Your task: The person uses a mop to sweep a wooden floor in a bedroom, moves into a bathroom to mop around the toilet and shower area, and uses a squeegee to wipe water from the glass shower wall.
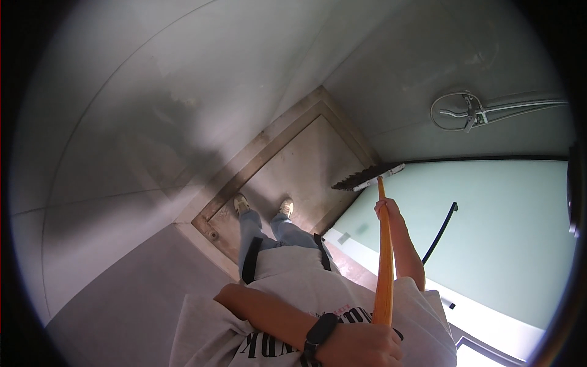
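I hold a broom with both hands. Its long orange-yellow handle [384, 269] runs from the bottom of the picture up to a pale head with dark bristles [361, 178]. My left hand [361, 346], with a black band on its wrist, is closed around the near end of the handle, close in front of my shirt. Further up, my right hand [387, 208] grips the handle a little below the broom head. The bristles point up and left, beside the frosted glass panel's edge; whether they touch anything I cannot tell.
My feet [286, 207] stand on a stained shower floor [306, 153] with a raised rim and a small drain [213, 235]. Grey walls rise left and ahead. A shower mixer with a hose [472, 113] hangs at the far right, above a frosted glass panel [501, 214] with a black handle [440, 233].
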`<state>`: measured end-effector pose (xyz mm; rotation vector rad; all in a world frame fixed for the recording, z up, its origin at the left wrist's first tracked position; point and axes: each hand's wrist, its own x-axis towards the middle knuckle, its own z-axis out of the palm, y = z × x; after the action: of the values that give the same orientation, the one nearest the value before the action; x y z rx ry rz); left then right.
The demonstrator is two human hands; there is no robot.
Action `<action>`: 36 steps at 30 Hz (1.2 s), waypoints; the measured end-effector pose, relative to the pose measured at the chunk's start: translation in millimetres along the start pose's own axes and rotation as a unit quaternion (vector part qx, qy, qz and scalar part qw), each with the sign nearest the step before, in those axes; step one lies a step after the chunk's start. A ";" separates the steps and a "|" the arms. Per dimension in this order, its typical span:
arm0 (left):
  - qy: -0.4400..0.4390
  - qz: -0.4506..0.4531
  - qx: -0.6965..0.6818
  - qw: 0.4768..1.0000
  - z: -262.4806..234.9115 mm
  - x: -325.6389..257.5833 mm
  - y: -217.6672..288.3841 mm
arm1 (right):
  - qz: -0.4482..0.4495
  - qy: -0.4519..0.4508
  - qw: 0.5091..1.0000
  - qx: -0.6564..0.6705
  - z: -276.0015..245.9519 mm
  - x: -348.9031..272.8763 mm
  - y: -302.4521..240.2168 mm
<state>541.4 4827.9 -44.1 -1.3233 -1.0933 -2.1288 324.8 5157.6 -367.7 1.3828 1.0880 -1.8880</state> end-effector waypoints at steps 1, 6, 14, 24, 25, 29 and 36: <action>0.003 0.002 0.000 1.000 -1.8 -1.0 2.1 | -0.001 0.002 1.000 -0.002 0.1 -0.9 -0.7; 0.018 0.018 -0.026 0.999 -1.3 -11.2 7.9 | 0.018 -0.008 0.999 0.042 5.0 -6.1 -0.5; -0.002 0.048 -0.022 0.999 -9.8 -19.4 15.1 | -0.018 -0.034 0.999 0.011 -0.1 -4.7 -3.3; 0.055 0.072 -0.053 0.994 -20.4 -25.3 10.3 | -0.019 -0.048 0.998 0.026 -3.9 3.0 -9.3; 0.072 0.077 -0.061 0.993 -26.7 -26.0 12.3 | -0.018 -0.048 0.998 0.024 -2.4 4.7 -7.6; -0.040 0.016 -0.060 0.997 -65.8 -46.3 23.8 | -0.050 0.003 0.998 0.027 5.3 11.3 3.3; 0.056 -0.096 -0.055 0.992 -47.7 -86.8 37.6 | -0.070 0.036 0.997 -0.006 22.3 -0.4 20.2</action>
<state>580.7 4761.8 -116.9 -1.1702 -1.1096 -2.4030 330.1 5128.1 -369.9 1.4108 1.2593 -1.9396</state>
